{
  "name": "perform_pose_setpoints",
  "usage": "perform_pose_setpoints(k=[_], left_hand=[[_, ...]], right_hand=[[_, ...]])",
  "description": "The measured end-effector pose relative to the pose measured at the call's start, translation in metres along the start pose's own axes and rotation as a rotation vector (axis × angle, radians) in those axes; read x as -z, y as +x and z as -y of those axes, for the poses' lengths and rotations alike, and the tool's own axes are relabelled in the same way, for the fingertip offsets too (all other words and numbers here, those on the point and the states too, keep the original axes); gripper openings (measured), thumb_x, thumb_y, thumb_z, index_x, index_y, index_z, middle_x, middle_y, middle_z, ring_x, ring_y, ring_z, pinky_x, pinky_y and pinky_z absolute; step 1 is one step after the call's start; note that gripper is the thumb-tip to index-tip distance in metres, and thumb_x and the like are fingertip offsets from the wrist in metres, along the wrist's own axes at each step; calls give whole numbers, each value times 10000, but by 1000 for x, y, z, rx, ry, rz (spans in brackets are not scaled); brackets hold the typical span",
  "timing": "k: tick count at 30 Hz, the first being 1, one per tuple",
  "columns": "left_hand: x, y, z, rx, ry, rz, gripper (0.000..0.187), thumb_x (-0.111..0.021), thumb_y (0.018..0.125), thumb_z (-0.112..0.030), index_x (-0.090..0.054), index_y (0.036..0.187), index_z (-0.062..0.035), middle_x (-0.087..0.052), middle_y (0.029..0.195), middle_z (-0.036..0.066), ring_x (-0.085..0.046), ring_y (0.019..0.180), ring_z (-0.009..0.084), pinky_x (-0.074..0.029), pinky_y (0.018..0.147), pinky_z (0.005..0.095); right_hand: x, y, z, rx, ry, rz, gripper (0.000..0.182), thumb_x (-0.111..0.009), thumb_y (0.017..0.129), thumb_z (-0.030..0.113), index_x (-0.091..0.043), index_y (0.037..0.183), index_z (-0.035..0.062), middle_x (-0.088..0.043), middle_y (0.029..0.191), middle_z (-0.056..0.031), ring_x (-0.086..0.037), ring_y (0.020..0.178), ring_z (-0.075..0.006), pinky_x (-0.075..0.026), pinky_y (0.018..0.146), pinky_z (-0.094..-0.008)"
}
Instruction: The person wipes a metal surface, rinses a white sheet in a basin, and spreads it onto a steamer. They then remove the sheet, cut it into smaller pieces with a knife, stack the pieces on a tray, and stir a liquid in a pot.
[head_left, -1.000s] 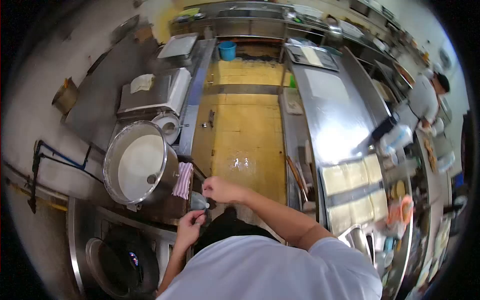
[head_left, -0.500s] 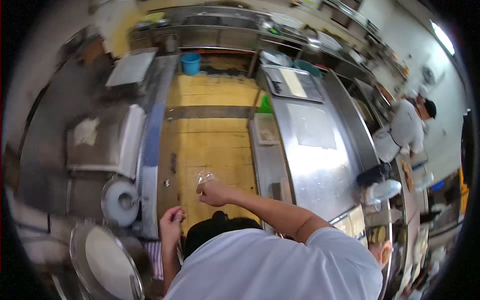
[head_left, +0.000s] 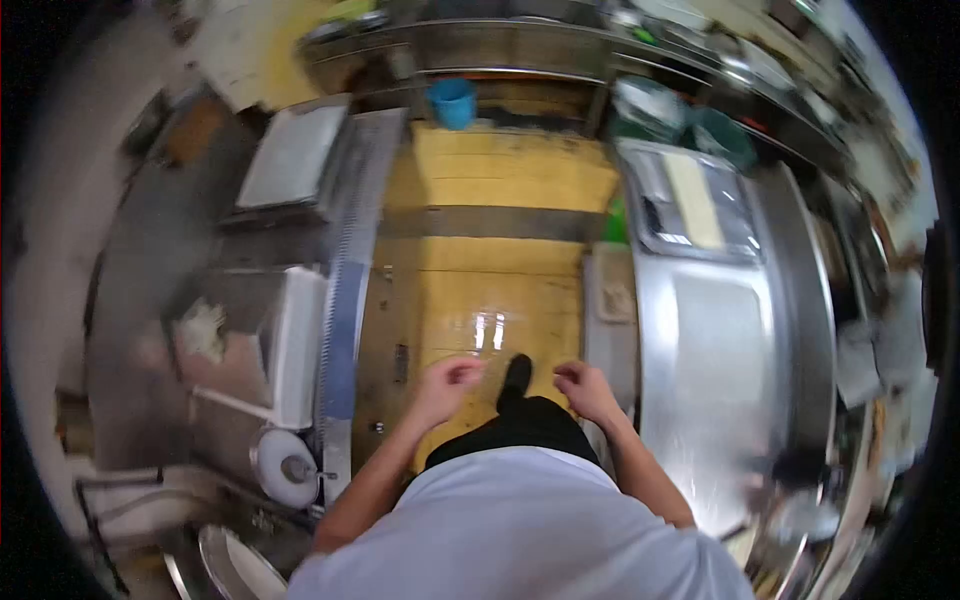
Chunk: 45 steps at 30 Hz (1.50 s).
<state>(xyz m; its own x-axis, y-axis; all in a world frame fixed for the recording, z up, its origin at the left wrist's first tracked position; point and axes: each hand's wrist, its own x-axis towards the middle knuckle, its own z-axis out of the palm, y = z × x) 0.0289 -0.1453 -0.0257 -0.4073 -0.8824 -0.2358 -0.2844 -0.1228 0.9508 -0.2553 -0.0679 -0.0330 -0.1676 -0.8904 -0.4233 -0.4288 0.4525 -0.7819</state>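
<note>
My left hand (head_left: pixel 448 390) hangs in front of my body above the yellow tiled floor (head_left: pixel 470 290), its fingers loosely curled and slightly blurred. Level with it, my right hand (head_left: pixel 588 392) has its fingers bent inward; nothing shows in either hand. The two hands are apart and touch no surface. Between them a dark shoe (head_left: pixel 516 376) stands on the floor. Closest to my right hand is the steel table (head_left: pixel 690 420) on the right. The left-hand counter edge (head_left: pixel 345 335) runs beside my left hand.
On the right table a tray (head_left: pixel 740 240) carries a long pale strip (head_left: pixel 692 200). Pale dough-like stuff (head_left: pixel 203 330) lies on the left counter, near a white-lidded round container (head_left: pixel 285 468). A blue bucket (head_left: pixel 453 103) stands ahead on the floor, below a steel sink counter (head_left: pixel 510 62).
My view has straightened and turned right. My right arm, stretched across the aisle before, is drawn back to my right side. Both hands now sit side by side at front.
</note>
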Motion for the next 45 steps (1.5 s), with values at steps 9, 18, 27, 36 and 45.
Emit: perform_pose_setpoints(k=[9, 18, 27, 36, 45], left_hand=[[-115, 197, -147, -143, 163, 390, 190, -673, 958, -98, -696, 1118, 2, -708, 906, 64, -624, 830, 101, -530, 763, 290], [-294, 344, -174, -222, 278, 1103, 188, -649, 979, -109, -701, 1124, -3, -730, 955, 56, -646, 830, 107, -532, 760, 286], [-517, 404, -217, -691, 520, 1420, 220, -689, 906, -222, -742, 1021, -42, -740, 950, 147, -706, 830, 295, -551, 767, 412], [-691, 448, -184, -1012, 946, 1166, 256, -661, 919, -247, -717, 1054, -37, -621, 1175, 221, -591, 1137, 390, -516, 927, 463], [-716, 447, -170, -805, 883, 1374, 276, -645, 917, -214, -621, 1110, -18, -686, 1092, 210, -650, 1040, 418, -526, 888, 494]], right_hand=[[134, 95, 50, 142, 184, -279, 263, -685, 917, 139, -710, 1088, -59, -735, 896, -192, -701, 816, -216, -553, 764, -342], [217, 62, -21, -215, 438, -857, 273, -651, 910, 134, -696, 1105, -52, -736, 969, -228, -717, 861, -293, -558, 799, -378], [274, 46, -42, -621, 436, -1301, 282, -651, 930, 154, -687, 1126, -46, -738, 982, -191, -706, 886, -245, -549, 802, -351], [231, 44, -35, -961, 605, -1427, 304, -657, 920, 171, -695, 1132, -44, -741, 960, -194, -713, 872, -262, -552, 799, -346], [207, 41, -56, -1055, 737, -1466, 297, -673, 913, 161, -696, 1130, -40, -743, 949, -176, -704, 859, -225, -551, 794, -338]])
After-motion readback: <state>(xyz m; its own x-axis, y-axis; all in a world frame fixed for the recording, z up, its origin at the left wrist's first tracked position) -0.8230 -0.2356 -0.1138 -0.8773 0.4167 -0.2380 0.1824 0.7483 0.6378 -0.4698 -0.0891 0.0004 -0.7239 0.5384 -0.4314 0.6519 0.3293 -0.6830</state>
